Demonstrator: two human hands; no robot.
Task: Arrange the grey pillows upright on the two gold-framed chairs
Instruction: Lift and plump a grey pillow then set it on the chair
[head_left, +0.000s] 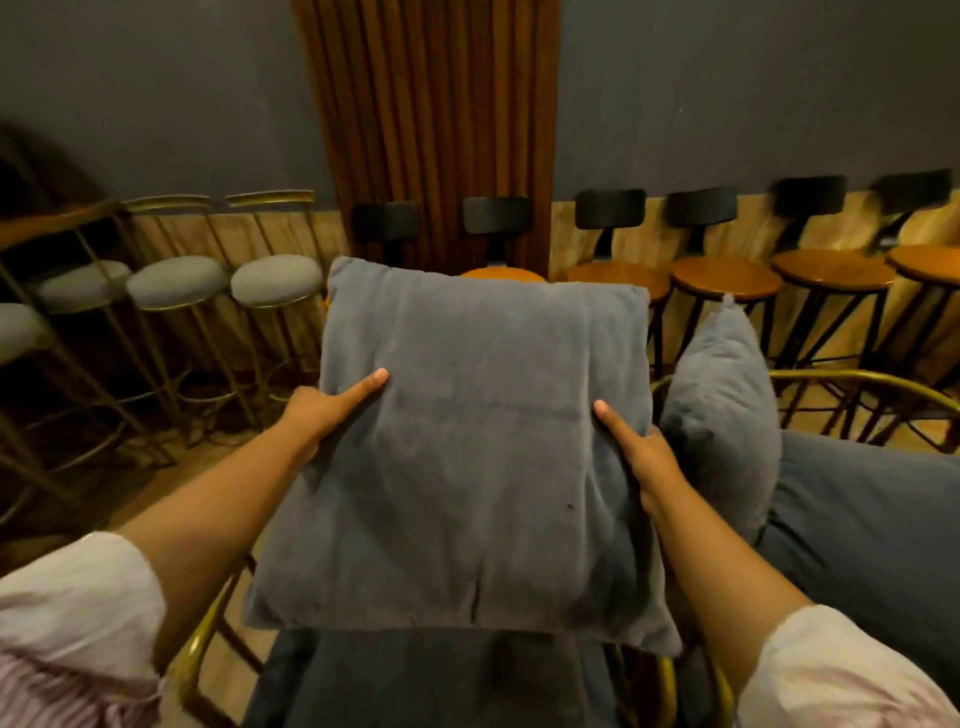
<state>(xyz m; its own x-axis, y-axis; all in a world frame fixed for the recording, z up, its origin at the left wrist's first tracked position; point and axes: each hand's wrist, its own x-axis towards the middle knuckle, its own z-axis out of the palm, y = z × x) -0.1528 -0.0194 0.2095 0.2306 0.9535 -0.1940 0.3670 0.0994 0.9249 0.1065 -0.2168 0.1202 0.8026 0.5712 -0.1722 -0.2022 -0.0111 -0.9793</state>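
Observation:
A square grey pillow (478, 441) fills the middle of the view, held flat-faced toward me above the dark grey seat of a gold-framed chair (200, 649). My left hand (324, 410) grips its left edge and my right hand (644, 457) grips its right edge, thumbs on the front. A second grey pillow (722, 415) stands upright on the neighbouring gold-framed chair (878, 384) at the right, leaning by the first pillow's right side.
Gold bar stools with grey round seats (275, 280) line the wall at the left. Black-backed stools with round wooden seats (727, 280) line it at the right. A ribbed wooden panel (431, 130) rises behind. Bare floor lies to the left of the chair.

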